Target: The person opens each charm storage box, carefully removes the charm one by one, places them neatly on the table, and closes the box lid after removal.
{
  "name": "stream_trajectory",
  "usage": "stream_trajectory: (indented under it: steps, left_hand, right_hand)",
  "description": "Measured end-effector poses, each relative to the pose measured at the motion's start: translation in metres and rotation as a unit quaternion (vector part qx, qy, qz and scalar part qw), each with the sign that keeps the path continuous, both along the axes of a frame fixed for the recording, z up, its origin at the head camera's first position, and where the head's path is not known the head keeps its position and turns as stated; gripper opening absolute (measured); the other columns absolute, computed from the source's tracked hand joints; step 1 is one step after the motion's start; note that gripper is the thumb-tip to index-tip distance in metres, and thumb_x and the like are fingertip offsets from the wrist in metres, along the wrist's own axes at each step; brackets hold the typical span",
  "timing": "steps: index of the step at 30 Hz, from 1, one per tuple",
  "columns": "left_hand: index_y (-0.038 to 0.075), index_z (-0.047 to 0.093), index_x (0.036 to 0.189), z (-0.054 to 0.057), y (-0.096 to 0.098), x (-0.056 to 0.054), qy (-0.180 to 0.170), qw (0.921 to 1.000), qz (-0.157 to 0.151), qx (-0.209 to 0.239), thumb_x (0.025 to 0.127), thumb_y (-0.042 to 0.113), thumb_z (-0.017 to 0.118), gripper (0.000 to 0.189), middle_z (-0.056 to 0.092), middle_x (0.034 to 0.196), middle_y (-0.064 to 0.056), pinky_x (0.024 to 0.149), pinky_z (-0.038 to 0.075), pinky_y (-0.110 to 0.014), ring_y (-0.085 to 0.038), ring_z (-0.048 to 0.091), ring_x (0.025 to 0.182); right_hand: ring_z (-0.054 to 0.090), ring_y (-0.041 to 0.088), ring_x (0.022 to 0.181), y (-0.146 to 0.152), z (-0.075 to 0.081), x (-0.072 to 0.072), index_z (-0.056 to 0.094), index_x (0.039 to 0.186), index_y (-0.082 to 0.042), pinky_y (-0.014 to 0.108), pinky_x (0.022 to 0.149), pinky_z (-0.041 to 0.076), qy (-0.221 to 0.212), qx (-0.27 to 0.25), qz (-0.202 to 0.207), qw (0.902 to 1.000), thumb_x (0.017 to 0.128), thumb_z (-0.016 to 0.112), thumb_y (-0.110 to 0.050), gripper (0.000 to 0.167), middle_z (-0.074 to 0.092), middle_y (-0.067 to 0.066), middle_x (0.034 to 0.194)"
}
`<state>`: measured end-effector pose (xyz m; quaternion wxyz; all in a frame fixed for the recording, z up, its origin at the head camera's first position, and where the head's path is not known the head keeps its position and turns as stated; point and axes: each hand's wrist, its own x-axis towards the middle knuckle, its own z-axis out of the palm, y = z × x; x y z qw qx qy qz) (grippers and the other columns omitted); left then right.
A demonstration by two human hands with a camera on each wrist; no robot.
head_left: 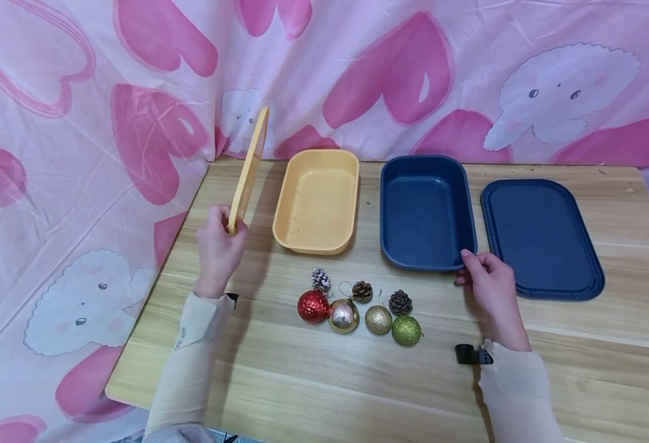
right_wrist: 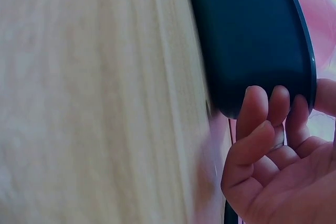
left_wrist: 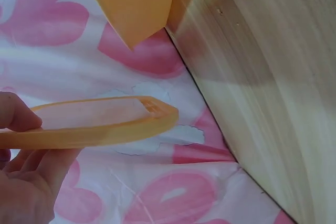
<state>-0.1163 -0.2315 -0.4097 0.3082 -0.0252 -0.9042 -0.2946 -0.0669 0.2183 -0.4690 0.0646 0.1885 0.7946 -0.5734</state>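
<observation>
My left hand [head_left: 221,249] pinches a yellow lid [head_left: 251,166] by its near end and holds it on edge above the table. In the left wrist view the thumb lies on one face of the lid [left_wrist: 105,129], with fingers behind. A yellow box [head_left: 317,203] stands just right of it, without a cover. At the near right corner of the open blue box [head_left: 426,212], my right hand [head_left: 490,289] grips the rim, thumb on top. The right wrist view shows curled fingertips [right_wrist: 252,100] against the outer wall of the blue box [right_wrist: 252,30].
A blue lid [head_left: 542,237] lies flat on the wooden table at the right. In front of the boxes sit a red ball [head_left: 313,306], gold balls [head_left: 378,320], a green ball [head_left: 406,330] and several pine cones [head_left: 400,303]. A pink curtain [head_left: 385,67] hangs behind.
</observation>
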Motion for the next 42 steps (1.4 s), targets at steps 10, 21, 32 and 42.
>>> stream_trajectory:
  steps: [10,21,32,42]
  left_hand:
    - [-0.001,0.05,0.083,0.002,0.011,-0.002,0.049,0.9937,-0.069,-0.074,0.075,-0.01,0.059,0.015,0.07,0.115,-0.014,0.062,0.051,-0.042,-0.034,0.067,0.084]
    - [0.003,0.05,0.088,0.005,0.03,-0.001,0.047,0.9804,-0.087,-0.171,0.075,-0.005,0.067,0.023,0.067,0.123,-0.011,0.044,0.048,-0.043,-0.037,0.069,0.074]
    - [0.005,0.052,0.086,0.003,0.043,-0.001,0.073,0.9668,-0.101,-0.223,0.074,-0.009,0.06,0.02,0.07,0.117,-0.01,0.038,0.043,-0.039,-0.033,0.071,0.076]
    - [0.008,0.053,0.085,-0.003,0.051,-0.003,0.079,0.9593,-0.112,-0.247,0.086,-0.003,0.06,0.013,0.071,0.115,-0.008,0.043,0.051,-0.039,-0.029,0.072,0.095]
  right_hand:
    - [0.066,0.003,0.064,0.0,0.0,0.0,0.057,0.087,-0.004,0.014,0.064,0.051,0.005,-0.001,0.0,1.0,0.097,0.053,-0.044,0.042,0.064,-0.018,0.068]
    - [0.067,0.004,0.064,0.0,-0.001,0.0,0.058,0.088,-0.003,0.011,0.067,0.049,0.009,0.003,0.002,1.0,0.097,0.052,-0.045,0.043,0.064,-0.018,0.069]
    - [0.067,0.004,0.064,-0.001,0.0,0.0,0.058,0.089,-0.003,0.012,0.066,0.049,0.006,-0.001,-0.002,1.0,0.096,0.053,-0.046,0.044,0.065,-0.017,0.07]
    - [0.066,0.003,0.062,-0.002,0.001,0.001,0.059,0.088,-0.004,0.015,0.064,0.047,0.007,0.003,-0.006,1.0,0.096,0.054,-0.046,0.043,0.064,-0.018,0.068]
